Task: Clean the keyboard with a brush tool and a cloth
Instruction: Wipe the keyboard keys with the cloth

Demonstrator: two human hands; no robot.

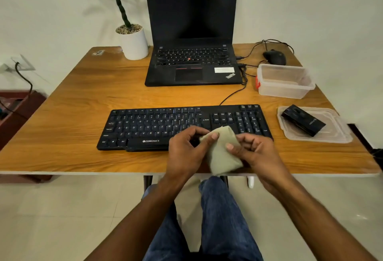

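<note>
Over the near edge of the table (62, 119) | left hand (186, 148) and right hand (252, 151) both pinch a soft beige folded cloth (222, 153) | flat black plastic keyboard (165, 126) just behind | glossy wood-grain top, white wall, pale tiled floor

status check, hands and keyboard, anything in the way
Left hand and right hand both grip the folded cloth. Cloth held over the keyboard near edge. Black tool rests on the lid, untouched. Nothing blocking.
</note>
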